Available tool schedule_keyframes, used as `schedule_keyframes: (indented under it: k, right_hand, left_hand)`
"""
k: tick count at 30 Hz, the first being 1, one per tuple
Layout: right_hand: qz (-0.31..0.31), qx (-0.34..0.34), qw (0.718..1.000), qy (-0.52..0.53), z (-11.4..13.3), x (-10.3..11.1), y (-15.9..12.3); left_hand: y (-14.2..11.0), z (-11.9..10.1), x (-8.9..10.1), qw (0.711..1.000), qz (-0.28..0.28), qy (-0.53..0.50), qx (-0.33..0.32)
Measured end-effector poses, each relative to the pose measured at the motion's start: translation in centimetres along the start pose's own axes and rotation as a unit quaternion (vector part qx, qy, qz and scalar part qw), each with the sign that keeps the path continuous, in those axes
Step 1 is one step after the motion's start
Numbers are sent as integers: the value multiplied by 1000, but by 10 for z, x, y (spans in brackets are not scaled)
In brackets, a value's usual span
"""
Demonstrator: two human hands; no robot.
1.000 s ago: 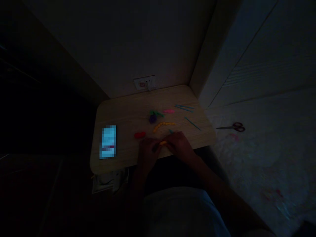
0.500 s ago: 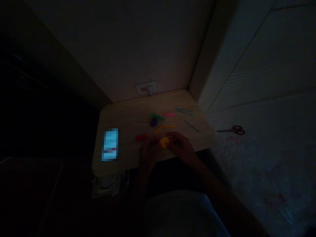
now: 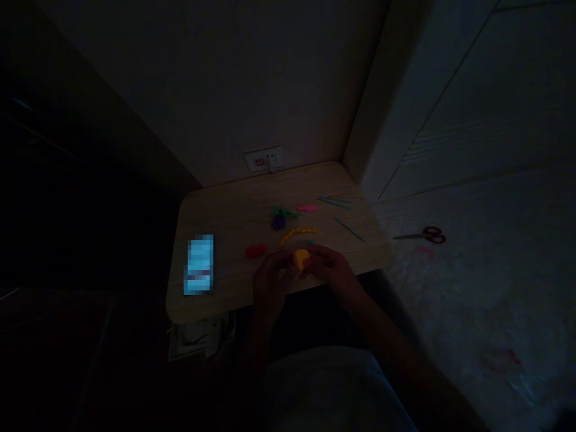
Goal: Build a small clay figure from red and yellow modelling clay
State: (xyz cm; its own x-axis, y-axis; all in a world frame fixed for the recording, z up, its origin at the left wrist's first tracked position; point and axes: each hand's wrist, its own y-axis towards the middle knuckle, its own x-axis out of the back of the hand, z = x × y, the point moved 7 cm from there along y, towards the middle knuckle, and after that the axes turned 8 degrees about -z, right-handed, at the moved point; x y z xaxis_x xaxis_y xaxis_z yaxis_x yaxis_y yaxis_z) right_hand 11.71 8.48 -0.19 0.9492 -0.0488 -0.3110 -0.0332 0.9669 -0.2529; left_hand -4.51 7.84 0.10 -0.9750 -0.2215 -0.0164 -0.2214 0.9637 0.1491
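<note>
The scene is very dark. A small yellow-orange lump of clay [image 3: 300,258] sits between the fingertips of my left hand [image 3: 270,282] and my right hand [image 3: 330,270], just above the near edge of a small wooden table [image 3: 225,210]. Both hands pinch it. Just beyond the lump lies a beaded yellow clay strip [image 3: 297,234]. A red clay piece [image 3: 255,251] lies to the left of my hands. Farther back are a purple and green clay shape [image 3: 279,218] and a pink piece [image 3: 306,209].
A lit phone [image 3: 198,264] lies on the table's left side. Thin teal sticks [image 3: 348,228] lie at the back right of the table. A wall socket [image 3: 263,159] is behind it. Red-handled scissors [image 3: 425,235] lie on the floor at right.
The clay lump was mostly hidden and flat between my hands a second ago; now it shows as a rounder lump raised between the fingertips. The view has shifted slightly.
</note>
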Motion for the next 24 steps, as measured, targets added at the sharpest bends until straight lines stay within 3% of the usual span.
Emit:
schedule_keyframes:
  k: [7, 13, 24]
  right_hand:
    - [-7, 17, 1000, -25, 8, 0, -2]
    - [-30, 20, 999, -36, 8, 0, -3]
    - [-46, -12, 999, 8, 3, -5, -7]
  left_hand:
    - [-9, -19, -10, 991, 32, 96, -85]
    - [-20, -21, -20, 982, 53, 131, -123]
    - [-23, -15, -28, 984, 52, 123, -114]
